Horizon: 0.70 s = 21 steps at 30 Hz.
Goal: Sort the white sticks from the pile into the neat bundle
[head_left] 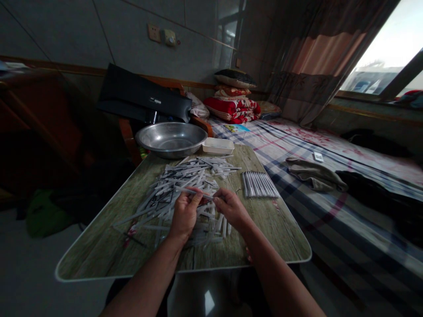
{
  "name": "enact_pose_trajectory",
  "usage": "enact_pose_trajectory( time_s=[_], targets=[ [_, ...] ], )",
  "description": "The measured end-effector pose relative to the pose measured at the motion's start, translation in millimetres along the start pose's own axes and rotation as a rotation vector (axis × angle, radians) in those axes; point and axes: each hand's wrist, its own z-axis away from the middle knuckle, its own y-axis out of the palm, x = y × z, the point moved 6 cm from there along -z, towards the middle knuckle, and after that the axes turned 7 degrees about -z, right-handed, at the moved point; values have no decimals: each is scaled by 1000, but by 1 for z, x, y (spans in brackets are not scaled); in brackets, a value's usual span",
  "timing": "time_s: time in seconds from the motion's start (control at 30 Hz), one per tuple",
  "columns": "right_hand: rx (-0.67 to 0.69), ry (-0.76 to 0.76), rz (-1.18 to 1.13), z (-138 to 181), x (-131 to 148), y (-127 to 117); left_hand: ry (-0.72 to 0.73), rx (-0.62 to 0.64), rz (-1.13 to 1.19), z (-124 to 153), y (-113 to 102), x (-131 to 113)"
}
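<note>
My left hand [185, 213] and my right hand [231, 208] meet over the middle of a small wood-pattern table [99, 251]. Both are closed on one thin white stick [198, 192], the left fingers pinching its left part and the right fingers its right end. Under and behind the hands lies a loose heap of several similar white sticks [185, 176]. To the right of the hands a neat row of the same sticks [259, 183] lies side by side on the table.
A metal basin [171, 138] and a small white tray [218, 145] stand at the table's far edge. A bed with a striped sheet [330, 185], folded clothes and stacked quilts [233, 108] runs along the right. A dark chair stands behind the basin.
</note>
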Motion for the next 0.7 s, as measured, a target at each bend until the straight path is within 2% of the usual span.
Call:
enact_pose_trajectory(
  time_s=[0.13, 0.27, 0.4, 0.47, 0.57, 0.7],
  targets=[
    [17, 19, 26, -1, -2, -3, 5, -8, -43, 1, 1, -1],
    [109, 38, 95, -2, 2, -8, 4, -20, -55, 2, 3, -1],
    [255, 87, 112, 4, 11, -10, 12, 52, -97, 3, 9, 2],
    [262, 108, 127, 6, 13, -17, 20, 73, -122, 4, 10, 2],
    [133, 119, 129, 3, 12, -40, 42, 44, -155, 5, 9, -1],
    [-168, 165, 134, -3, -2, -87, 50, 20, -171, 5, 7, -3]
  ],
)
